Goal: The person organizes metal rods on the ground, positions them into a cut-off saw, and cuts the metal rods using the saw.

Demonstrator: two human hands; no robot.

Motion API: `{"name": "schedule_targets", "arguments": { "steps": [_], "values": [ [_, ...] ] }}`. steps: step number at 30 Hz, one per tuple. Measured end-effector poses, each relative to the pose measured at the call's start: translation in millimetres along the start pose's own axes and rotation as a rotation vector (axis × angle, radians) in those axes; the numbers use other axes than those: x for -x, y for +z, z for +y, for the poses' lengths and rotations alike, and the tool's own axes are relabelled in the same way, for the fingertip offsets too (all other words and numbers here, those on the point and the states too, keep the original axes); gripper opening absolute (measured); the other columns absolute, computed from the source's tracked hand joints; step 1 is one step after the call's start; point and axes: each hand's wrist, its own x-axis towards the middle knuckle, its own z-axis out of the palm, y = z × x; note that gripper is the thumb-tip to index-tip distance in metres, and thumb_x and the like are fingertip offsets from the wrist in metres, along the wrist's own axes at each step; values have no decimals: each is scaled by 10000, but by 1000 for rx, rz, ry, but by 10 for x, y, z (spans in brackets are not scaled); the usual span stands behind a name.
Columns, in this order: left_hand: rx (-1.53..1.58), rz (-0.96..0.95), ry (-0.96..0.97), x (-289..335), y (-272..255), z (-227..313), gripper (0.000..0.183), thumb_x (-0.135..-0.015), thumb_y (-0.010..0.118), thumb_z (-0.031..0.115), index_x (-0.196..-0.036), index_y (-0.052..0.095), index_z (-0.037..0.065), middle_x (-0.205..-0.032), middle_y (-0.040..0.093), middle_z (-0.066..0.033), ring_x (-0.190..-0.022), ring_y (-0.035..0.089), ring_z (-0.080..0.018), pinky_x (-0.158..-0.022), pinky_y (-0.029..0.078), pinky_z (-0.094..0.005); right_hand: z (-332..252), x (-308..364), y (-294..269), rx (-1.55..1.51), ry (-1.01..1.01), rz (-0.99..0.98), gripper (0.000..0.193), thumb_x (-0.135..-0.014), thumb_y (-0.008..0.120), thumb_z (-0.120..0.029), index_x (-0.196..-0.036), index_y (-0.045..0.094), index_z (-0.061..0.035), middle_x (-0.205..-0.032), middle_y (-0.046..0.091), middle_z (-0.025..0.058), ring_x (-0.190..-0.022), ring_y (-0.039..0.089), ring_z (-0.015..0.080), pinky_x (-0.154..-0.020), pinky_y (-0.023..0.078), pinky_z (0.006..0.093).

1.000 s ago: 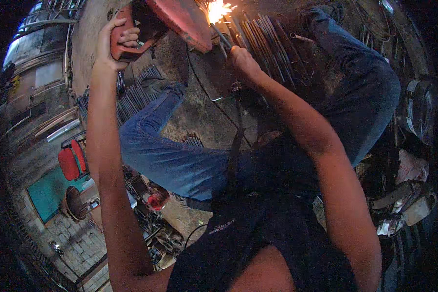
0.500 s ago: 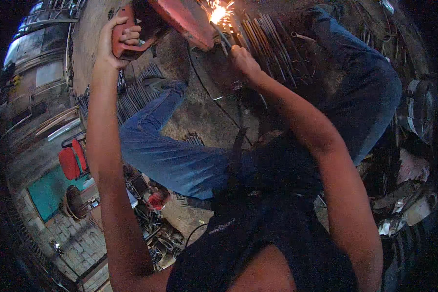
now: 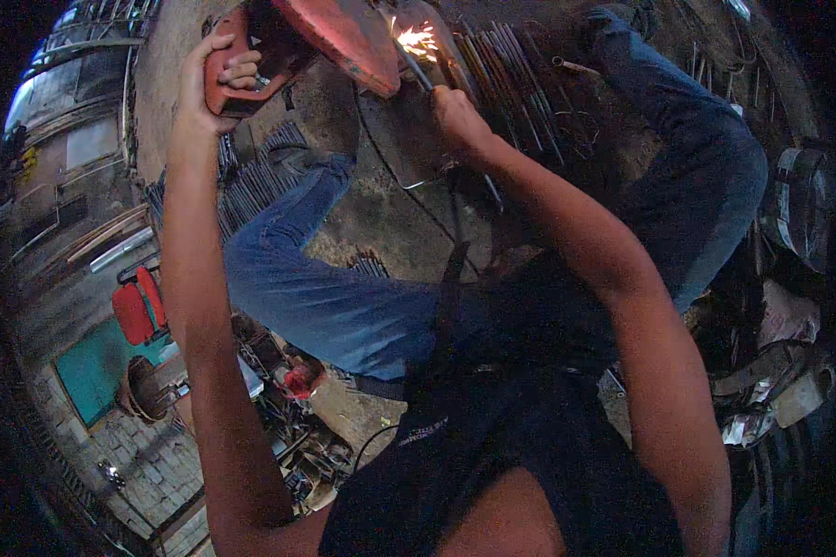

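Observation:
At the upper left, my left hand [image 3: 225, 79] is wrapped round the orange-red D-shaped handle [image 3: 251, 91] of a cut-off saw. The saw's worn red guard [image 3: 344, 42] slants down to the right from it; its disc is hidden. My right hand [image 3: 457, 116] is closed round a thin metal rod [image 3: 416, 70], whose far end points up-left toward the guard. Bright sparks [image 3: 418, 39] burst at that end, so the exact contact is hard to make out. More of the rod seems to come out below my right hand.
Several metal rods [image 3: 506, 79] lie right of the sparks, and another bundle [image 3: 265, 167] lies by my left foot. A dark cable [image 3: 381, 153] crosses the floor between my jean-clad legs. A red chair [image 3: 135, 311] and cluttered metal parts [image 3: 316, 455] are at lower left.
The burst of sparks has become smaller. The saw handle, the guard and both hands have shifted slightly left in the picture; both grips stay the same.

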Motion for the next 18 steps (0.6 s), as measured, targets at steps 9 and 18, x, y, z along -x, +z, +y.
{"name": "schedule_targets", "arguments": {
  "steps": [9,18],
  "values": [
    [-35,-27,-23,-9,-47,37,254,-775,521,239,-655,355,89,-486,334,51,-371,315,-19,-345,284,-150,-14,38,-19,28,68,-32,134,-751,451,-36,-859,438,42,-833,521,277,-846,521,434,-660,424,454],
    [-292,334,279,70,91,-73,347,-707,593,290,-886,492,11,-625,516,-54,-442,459,-111,-418,442,-216,175,-254,-155,-273,265,-220,330,-851,433,-248,-951,554,43,-931,582,191,-878,565,283,-749,420,336]
  ]
}}
